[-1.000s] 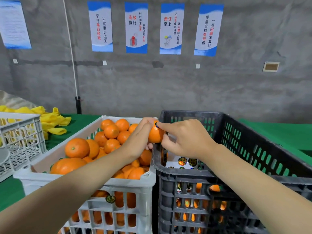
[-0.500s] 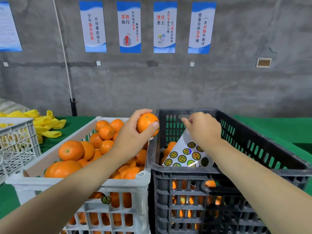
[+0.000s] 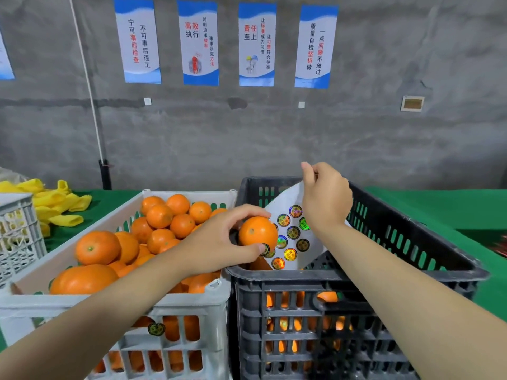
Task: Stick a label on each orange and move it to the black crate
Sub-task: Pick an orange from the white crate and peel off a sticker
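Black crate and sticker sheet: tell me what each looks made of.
Black crate: likely moulded hard plastic, matte, judging by the slotted lattice walls and thick rim. Sticker sheet: seemingly thin white backing paper, bending softly. Its round labels look like holographic foil, flashing rainbow colours.

A single view is given, taken from a wide-angle camera worn on the head. The scene is faced forward and somewhat downward. The white crate (image 3: 109, 303) and the black crate (image 3: 356, 281) are seen from close above, side by side on the green desk (image 3: 439, 207), filling the lower half. Both forearms are seen entering from the bottom corners, the left hand (image 3: 219, 239) and right hand (image 3: 326, 198) meeting near the centre. The grey wall (image 3: 384, 146) with its posters (image 3: 200, 42) is faced across the upper half, farther off.
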